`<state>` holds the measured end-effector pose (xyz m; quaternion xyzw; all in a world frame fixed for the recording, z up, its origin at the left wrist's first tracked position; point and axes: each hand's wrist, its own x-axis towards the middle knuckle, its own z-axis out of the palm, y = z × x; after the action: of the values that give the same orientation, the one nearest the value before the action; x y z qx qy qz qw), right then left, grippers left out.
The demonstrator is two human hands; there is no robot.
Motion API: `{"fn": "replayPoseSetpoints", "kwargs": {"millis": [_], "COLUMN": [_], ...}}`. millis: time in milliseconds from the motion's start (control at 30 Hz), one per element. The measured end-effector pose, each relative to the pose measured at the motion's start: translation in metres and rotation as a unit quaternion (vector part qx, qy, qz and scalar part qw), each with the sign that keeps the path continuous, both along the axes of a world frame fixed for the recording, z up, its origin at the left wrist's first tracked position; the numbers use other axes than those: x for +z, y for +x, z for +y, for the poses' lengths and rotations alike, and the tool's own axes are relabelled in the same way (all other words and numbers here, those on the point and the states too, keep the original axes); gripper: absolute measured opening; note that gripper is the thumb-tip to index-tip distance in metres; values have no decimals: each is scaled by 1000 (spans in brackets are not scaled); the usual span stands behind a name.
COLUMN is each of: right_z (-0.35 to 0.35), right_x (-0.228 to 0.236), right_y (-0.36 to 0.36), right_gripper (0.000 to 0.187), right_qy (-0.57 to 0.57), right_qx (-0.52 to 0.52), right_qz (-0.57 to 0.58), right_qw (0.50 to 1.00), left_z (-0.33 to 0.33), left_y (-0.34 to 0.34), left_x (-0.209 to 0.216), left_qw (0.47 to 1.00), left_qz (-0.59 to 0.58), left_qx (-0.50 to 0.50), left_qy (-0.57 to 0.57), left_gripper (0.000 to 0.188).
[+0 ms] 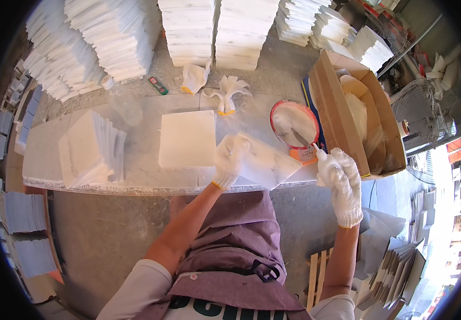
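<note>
My left hand [231, 160], in a white knit glove, grips the edge of a white marble tile [271, 163] with grey veins. The tile is tilted at the front edge of the worktable [150, 178]. To its right my right hand [344, 193], also gloved, is closed round a small white squeeze bottle [326, 164] with its narrow nozzle pointing up and away from me. Left of my left hand, a square white tile [186, 140] lies flat. Just beyond the bottle is a red-rimmed round dish [295, 124] with a blade-like tool in it, partly over an orange label [305, 155].
Several leaning tiles [89, 152] stand at the table's left, near a clear plastic bottle [127, 106]. Spare gloves [228, 95] and a small green-and-red device [158, 85] lie farther back. A cardboard box [342, 114] borders the right, beside a fan [423, 109]. Tall tile stacks [190, 34] line the back.
</note>
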<state>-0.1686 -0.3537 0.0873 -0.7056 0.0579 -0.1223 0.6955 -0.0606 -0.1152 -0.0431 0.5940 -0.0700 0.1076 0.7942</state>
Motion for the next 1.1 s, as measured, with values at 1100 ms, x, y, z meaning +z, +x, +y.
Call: {"fn": "replayPoseSetpoints", "kwargs": {"millis": [1100], "right_z": [15], "right_x": [26], "right_y": [46], "right_gripper": [38], "right_qy": [-167], "right_qx": [136], "right_qz": [112], "right_qw": [970], "left_z": [7], "left_y": [-4], "left_x": [3], "left_qw": [1000], "left_qz": [17], "left_qx": [-20], "left_qy": [4], "left_gripper": [12]}}
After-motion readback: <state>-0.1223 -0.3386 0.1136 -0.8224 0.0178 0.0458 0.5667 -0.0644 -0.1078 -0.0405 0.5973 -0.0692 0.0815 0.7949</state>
